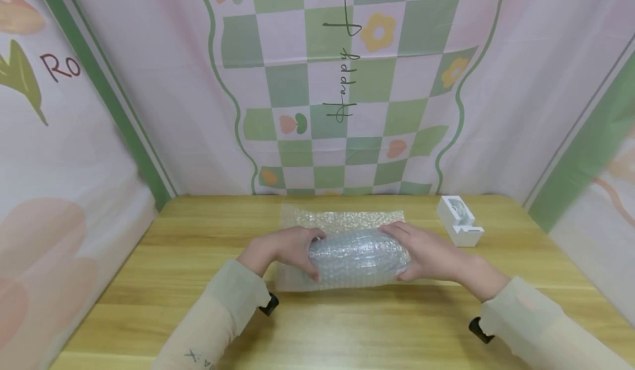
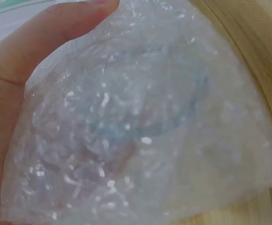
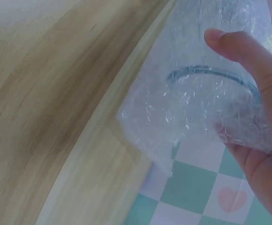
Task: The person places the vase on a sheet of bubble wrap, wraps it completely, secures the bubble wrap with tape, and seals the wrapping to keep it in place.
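A rounded, bulky roll of clear bubble wrap (image 1: 359,257) lies on its side between my two hands. Through the layers, a bluish-green curved rim, like that of a glass vessel, shows faintly in both wrist views; the rest of it is blurred by the wrap. My left hand (image 1: 294,248) grips the left end, thumb on the near side. At the other end my right hand (image 1: 430,251) holds the roll, fingers over the top and thumb low in front. Behind the roll, a flat stretch of bubble wrap sheet (image 1: 347,221) lies on the table.
A white tape dispenser (image 1: 461,235) with a roll of clear tape stands at the back right of the wooden table (image 1: 198,248). Printed cloth (image 1: 285,86) hangs behind the table's back edge, and more cloth hangs at both sides.
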